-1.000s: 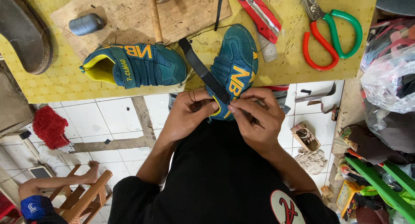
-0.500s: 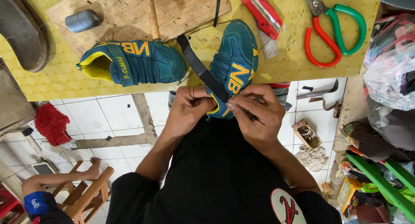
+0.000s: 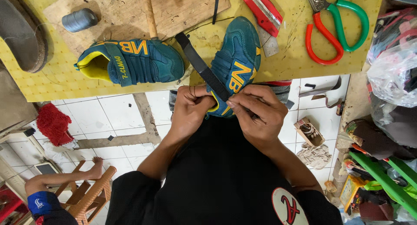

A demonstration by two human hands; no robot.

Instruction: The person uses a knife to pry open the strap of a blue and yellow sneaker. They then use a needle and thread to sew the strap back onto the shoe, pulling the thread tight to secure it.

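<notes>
A small teal and yellow shoe [image 3: 236, 62] hangs over the near edge of the yellow table [image 3: 299, 55]. My left hand [image 3: 191, 110] grips its heel end. My right hand [image 3: 256, 112] pinches the lower end of the shoe's black strap [image 3: 202, 67], which runs up and left across the table. The matching shoe [image 3: 130, 62] lies on its side to the left, apart from both hands.
A wooden board [image 3: 126, 12] with a grey thread spool [image 3: 79, 19] and a wooden tool handle [image 3: 149, 14] lies at the back. A red utility knife [image 3: 260, 10], red and green pliers [image 3: 336, 27] and a dark sole [image 3: 21, 34] also sit there. Another person's leg [image 3: 65, 178] rests on a wooden stool [image 3: 91, 194]. Clutter stands at the right.
My hands stay at the shoe's heel and strap; the fingers have shifted only slightly. The view has moved a little.
</notes>
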